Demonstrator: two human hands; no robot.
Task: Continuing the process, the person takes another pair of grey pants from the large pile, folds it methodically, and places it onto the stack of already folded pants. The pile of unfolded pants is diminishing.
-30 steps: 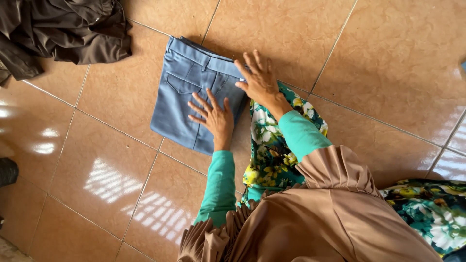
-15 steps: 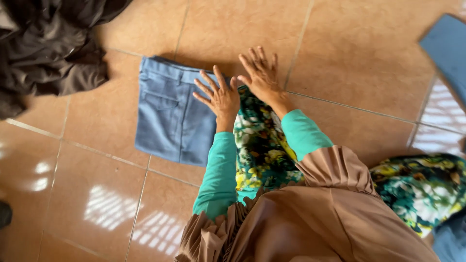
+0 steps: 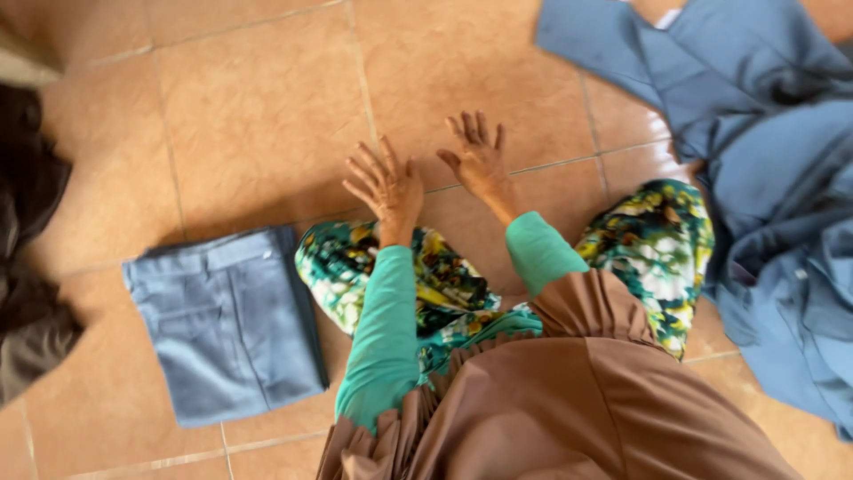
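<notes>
My left hand (image 3: 388, 182) and my right hand (image 3: 478, 158) hover side by side over the bare orange floor tiles (image 3: 258, 107), fingers spread, holding nothing. Both arms wear green sleeves. A folded pair of blue-grey trousers (image 3: 227, 324) lies flat on the floor at the lower left, apart from both hands, beside my flower-patterned knee (image 3: 342, 262). A heap of unfolded blue garments (image 3: 764, 151) lies at the right, beyond my other knee.
A dark brown pile of clothes (image 3: 27, 258) sits at the left edge. My brown top (image 3: 569, 400) fills the lower middle. Tile grout lines cross the floor between the piles.
Both hands have lifted off the folded trousers and moved right. The view swung right, so the trousers now lie at the lower left and the blue heap has come into view.
</notes>
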